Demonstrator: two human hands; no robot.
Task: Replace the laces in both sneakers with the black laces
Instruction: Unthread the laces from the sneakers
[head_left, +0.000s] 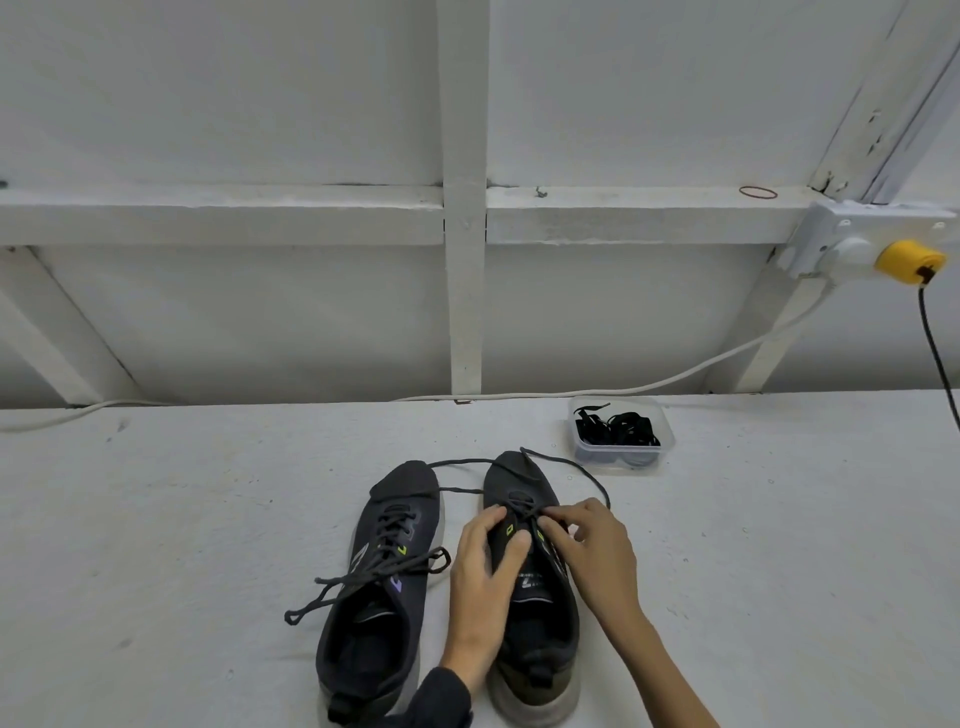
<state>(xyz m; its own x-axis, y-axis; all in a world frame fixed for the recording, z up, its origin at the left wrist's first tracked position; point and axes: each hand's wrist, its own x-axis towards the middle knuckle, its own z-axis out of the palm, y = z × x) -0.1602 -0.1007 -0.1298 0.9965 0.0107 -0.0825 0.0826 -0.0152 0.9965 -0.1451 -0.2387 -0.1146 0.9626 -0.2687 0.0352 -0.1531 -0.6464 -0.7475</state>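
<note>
Head view: two sneakers sitting side by side on the white table (208, 519), toes pointing away. Left hand (483, 577) gripping the right sneaker (537, 608) across its tongue. Right hand (592, 551) pinching that shoe's grey lace (582, 470) at the eyelets. Left sneaker (379, 587) lying laced but untied. Black laces (618, 428) lying bundled in a clear tub (667, 441) just beyond.

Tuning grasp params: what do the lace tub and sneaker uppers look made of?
Tub: clear plastic, glossy; black laces show through its wall. Sneaker uppers: dark matte fabric, probably knit mesh. Soles: pale, likely foam or rubber.
</note>
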